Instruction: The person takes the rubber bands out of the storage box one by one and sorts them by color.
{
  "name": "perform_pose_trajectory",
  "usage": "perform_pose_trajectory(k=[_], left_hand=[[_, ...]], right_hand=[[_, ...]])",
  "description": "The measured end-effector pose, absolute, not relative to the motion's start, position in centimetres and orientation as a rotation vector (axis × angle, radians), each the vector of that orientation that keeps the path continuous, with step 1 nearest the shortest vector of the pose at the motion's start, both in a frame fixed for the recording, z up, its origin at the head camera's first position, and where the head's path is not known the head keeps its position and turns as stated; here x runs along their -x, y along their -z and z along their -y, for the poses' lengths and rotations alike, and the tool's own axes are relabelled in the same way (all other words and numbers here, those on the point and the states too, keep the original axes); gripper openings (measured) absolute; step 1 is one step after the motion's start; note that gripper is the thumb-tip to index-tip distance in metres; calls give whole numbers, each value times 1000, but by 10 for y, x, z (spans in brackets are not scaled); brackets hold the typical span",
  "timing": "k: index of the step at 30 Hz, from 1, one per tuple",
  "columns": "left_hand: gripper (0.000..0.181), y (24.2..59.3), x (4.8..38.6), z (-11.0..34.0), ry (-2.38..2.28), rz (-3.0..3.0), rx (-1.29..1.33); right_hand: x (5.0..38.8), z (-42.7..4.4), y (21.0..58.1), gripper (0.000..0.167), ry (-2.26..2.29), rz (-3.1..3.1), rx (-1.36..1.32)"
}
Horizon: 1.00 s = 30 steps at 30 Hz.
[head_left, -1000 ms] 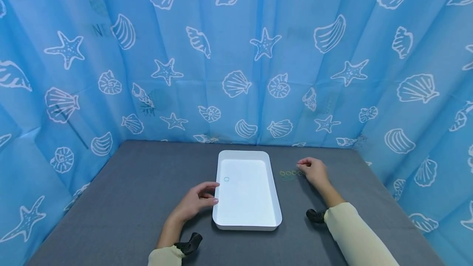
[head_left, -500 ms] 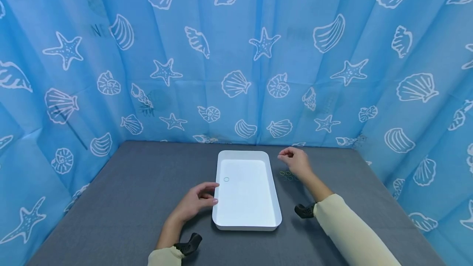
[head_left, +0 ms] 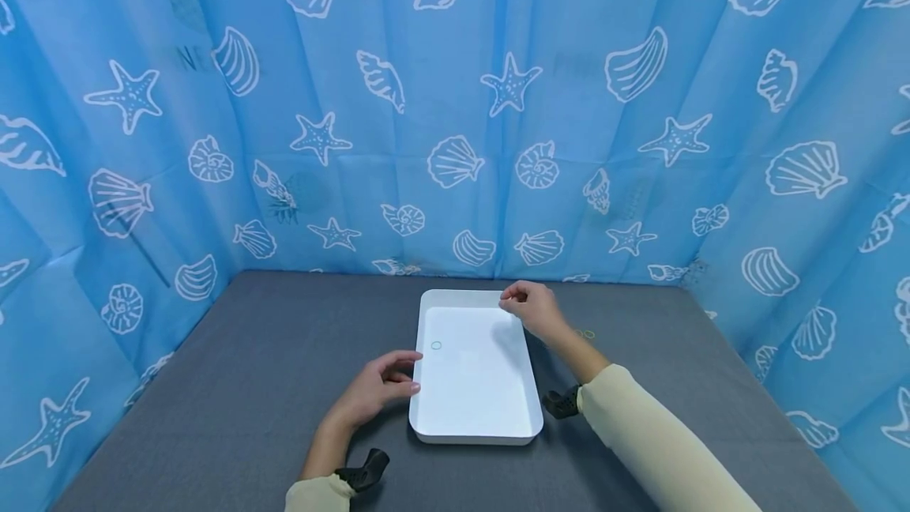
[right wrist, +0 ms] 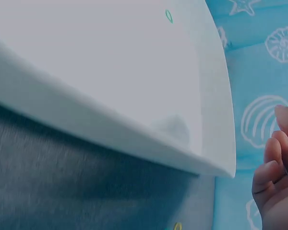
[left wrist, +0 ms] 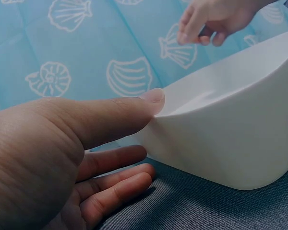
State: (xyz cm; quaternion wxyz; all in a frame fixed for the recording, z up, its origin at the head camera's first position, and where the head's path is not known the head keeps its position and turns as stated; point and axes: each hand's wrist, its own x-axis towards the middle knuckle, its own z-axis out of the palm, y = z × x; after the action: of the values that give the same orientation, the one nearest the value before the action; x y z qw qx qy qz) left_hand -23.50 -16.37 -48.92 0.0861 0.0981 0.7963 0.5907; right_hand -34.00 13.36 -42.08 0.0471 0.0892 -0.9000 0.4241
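A white tray (head_left: 472, 374) lies on the grey cloth. My left hand (head_left: 377, 385) rests at its left side; in the left wrist view the thumb (left wrist: 134, 112) lies on the rim and the other fingers extend below it beside the wall. A small green rubber band (head_left: 436, 345) lies inside the tray near its left wall. My right hand (head_left: 533, 308) hovers over the tray's far right corner, thumb and fingertips together, pinching what seems a small rubber band, too thin to make out. Yellow rubber bands (head_left: 589, 334) lie on the cloth right of the tray, partly hidden by the right arm.
Grey cloth (head_left: 298, 322) covers the table around the tray. A blue curtain (head_left: 398, 125) with white shells and starfish hangs behind and along both sides. Black wrist mounts (head_left: 364, 470) sit on both wrists.
The right hand has moved left, from above the rubber bands to over the tray's far right corner, fingers still together. The left hand and tray have stayed in place.
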Motion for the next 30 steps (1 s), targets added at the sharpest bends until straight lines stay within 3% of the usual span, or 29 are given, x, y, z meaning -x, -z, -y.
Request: perform_pose_trajectory(k=[11, 21, 30], left_hand=[[48, 488, 234, 164, -1755, -2384, -286], [49, 486, 233, 164, -1767, -2371, -284], [48, 488, 235, 164, -1751, -2370, -307]], right_hand=[[341, -104, 427, 17, -1280, 2838, -371], [341, -80, 433, 22, -1038, 3034, -627], [336, -65, 445, 39, -998, 3130, -736]])
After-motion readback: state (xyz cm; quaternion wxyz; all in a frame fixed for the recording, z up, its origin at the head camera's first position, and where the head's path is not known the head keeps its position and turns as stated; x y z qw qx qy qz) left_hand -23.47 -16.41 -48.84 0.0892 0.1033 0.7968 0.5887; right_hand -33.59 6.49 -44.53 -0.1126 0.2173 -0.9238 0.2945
